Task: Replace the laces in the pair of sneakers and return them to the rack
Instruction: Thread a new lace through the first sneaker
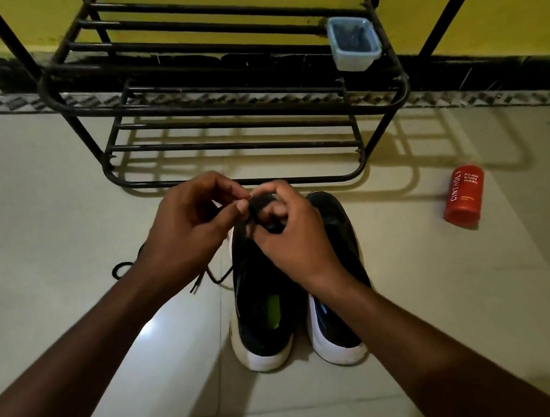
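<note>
At frame centre we pinch the black lace [195,283] tight in left hand [190,231] and right hand [294,240] fingers, over the sneaker [261,312] toe, slack trailing lower left.

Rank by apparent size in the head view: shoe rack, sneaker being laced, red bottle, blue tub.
1. Shoe rack.
2. Sneaker being laced, though it sits nearest the camera.
3. Red bottle and blue tub look alike; the tub is farther off, so unranked.
</note>
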Action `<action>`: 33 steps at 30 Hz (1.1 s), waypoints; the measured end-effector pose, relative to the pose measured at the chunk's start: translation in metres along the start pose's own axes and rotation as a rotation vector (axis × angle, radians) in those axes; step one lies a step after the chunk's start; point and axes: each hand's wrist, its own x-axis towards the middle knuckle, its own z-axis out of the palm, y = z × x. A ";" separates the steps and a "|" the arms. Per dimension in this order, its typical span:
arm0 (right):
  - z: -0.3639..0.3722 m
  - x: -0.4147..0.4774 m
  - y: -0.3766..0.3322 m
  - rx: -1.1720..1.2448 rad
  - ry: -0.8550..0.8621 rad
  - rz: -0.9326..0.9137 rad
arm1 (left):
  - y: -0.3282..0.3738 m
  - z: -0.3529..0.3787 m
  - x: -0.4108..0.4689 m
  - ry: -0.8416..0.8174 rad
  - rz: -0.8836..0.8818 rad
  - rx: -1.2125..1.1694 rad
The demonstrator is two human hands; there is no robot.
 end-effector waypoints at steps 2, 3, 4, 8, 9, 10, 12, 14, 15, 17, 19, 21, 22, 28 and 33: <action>-0.005 0.011 0.001 0.028 0.037 0.053 | -0.009 -0.005 0.002 0.015 -0.008 0.006; -0.007 0.014 0.003 0.064 0.057 0.096 | -0.018 -0.007 0.002 0.024 -0.039 0.000; -0.010 0.017 0.004 0.119 0.074 0.141 | -0.027 -0.010 0.001 0.032 -0.083 0.003; -0.021 0.024 0.016 0.188 0.156 0.269 | -0.072 -0.020 -0.007 0.044 -0.276 0.068; -0.024 0.027 0.019 0.164 0.170 0.290 | -0.080 -0.022 -0.010 0.038 -0.306 0.091; -0.026 0.029 0.023 0.146 0.187 0.308 | -0.087 -0.023 -0.013 0.030 -0.325 0.124; -0.030 0.032 0.026 0.146 0.223 0.346 | -0.095 -0.026 -0.020 0.018 -0.343 0.220; -0.033 0.034 0.026 0.221 0.245 0.381 | -0.098 -0.027 -0.025 0.007 -0.358 0.323; -0.033 0.034 0.024 0.264 0.244 0.396 | -0.098 -0.028 -0.026 0.001 -0.372 0.361; -0.031 0.032 0.022 0.318 0.242 0.406 | -0.095 -0.027 -0.026 -0.006 -0.382 0.415; -0.029 0.027 0.021 0.283 0.264 0.389 | -0.088 -0.024 -0.025 0.019 -0.338 0.453; -0.029 0.018 0.022 0.113 0.293 0.374 | -0.077 -0.019 -0.024 0.064 -0.326 0.402; -0.030 0.013 0.020 0.013 0.282 0.360 | -0.071 -0.016 -0.022 0.082 -0.339 0.339; -0.025 -0.015 0.005 -0.319 -0.134 0.299 | -0.039 0.010 -0.011 0.082 -0.326 -0.064; -0.017 -0.022 0.009 -0.359 -0.109 0.247 | -0.033 0.027 -0.016 -0.001 -0.327 -0.162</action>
